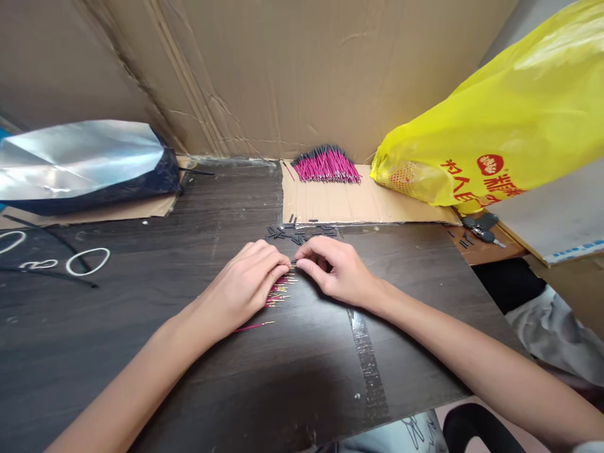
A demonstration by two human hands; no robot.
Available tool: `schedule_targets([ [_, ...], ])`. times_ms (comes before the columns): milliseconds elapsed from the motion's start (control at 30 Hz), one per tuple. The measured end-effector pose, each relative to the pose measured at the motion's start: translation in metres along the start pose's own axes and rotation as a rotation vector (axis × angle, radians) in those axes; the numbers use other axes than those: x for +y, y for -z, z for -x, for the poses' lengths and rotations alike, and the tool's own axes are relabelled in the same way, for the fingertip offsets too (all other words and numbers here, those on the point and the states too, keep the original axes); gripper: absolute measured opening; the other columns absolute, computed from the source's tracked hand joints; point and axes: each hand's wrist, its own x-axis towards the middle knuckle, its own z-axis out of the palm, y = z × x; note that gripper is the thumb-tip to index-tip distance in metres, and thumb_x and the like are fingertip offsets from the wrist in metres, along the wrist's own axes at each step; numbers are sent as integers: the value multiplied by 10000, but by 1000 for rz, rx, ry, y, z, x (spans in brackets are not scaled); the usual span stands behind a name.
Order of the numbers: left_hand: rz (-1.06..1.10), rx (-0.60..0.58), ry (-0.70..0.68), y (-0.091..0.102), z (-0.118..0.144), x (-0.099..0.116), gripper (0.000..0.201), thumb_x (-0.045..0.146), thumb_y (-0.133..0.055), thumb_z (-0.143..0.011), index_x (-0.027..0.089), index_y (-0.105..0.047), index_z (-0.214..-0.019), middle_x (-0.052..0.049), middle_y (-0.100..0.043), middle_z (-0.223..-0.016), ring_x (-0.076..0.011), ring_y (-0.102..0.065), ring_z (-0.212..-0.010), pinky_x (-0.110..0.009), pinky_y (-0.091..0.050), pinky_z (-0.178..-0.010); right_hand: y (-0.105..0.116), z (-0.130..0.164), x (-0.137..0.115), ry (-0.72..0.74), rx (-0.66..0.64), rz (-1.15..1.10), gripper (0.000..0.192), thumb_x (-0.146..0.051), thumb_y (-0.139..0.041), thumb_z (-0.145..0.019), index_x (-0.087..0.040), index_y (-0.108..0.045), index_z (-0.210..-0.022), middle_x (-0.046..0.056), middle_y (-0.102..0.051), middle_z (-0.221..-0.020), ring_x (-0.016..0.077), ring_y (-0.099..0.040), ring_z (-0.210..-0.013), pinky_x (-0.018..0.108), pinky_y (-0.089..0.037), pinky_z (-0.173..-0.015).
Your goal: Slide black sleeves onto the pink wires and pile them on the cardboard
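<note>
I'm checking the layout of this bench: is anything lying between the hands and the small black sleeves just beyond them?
Nothing visible does. The black sleeves lie on bare tabletop directly beyond the left hand and right hand. The pink wires sit under the left hand, not in the way.

Both your arms are bare and reach forward, coming in from the bottom corners. Your left hand [245, 280] lies palm down with its fingers curled and pinched together. Your right hand [333, 267] is curled too, knuckles up. The fingertips of both hands meet in the middle.
</note>
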Motion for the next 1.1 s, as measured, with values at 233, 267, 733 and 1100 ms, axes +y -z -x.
schedule_targets([
  [233,37,37,31,-3,2,-3,162,202,-494,-1048,161,-640,-992,-29,-645,-922,-172,-535,-877,-324,-413,-862,-2,0,0,7,-31,89,74,-197,-537,-1011,-178,-608,-1002,43,-681,-949,158,-605,-881,292,-488,-839],
  [267,29,41,25,-3,2,-3,161,203,-495,-1047,160,-641,-992,-31,-644,-920,-174,-535,-873,-325,-416,-858,-3,0,0,4,-45,102,78,-200,-529,-1013,-180,-604,-1002,48,-682,-958,165,-610,-903,300,-489,-856],
  [733,-83,190,-19,-5,-1,-1,115,210,-583,-1004,154,-663,-943,-48,-682,-879,-186,-562,-827,-363,-427,-820,-6,-3,2,-47,-96,97,134,-236,-538,-1025,-159,-648,-1013,76,-716,-988,177,-649,-945,293,-499,-900],
  [1100,-25,215,74,-7,-4,7,148,238,-612,-989,135,-717,-970,-56,-726,-901,-178,-617,-846,-336,-470,-853,-5,-5,3,-46,-69,138,149,-217,-514,-1021,-143,-630,-964,54,-662,-892,157,-593,-835,276,-464,-810],
])
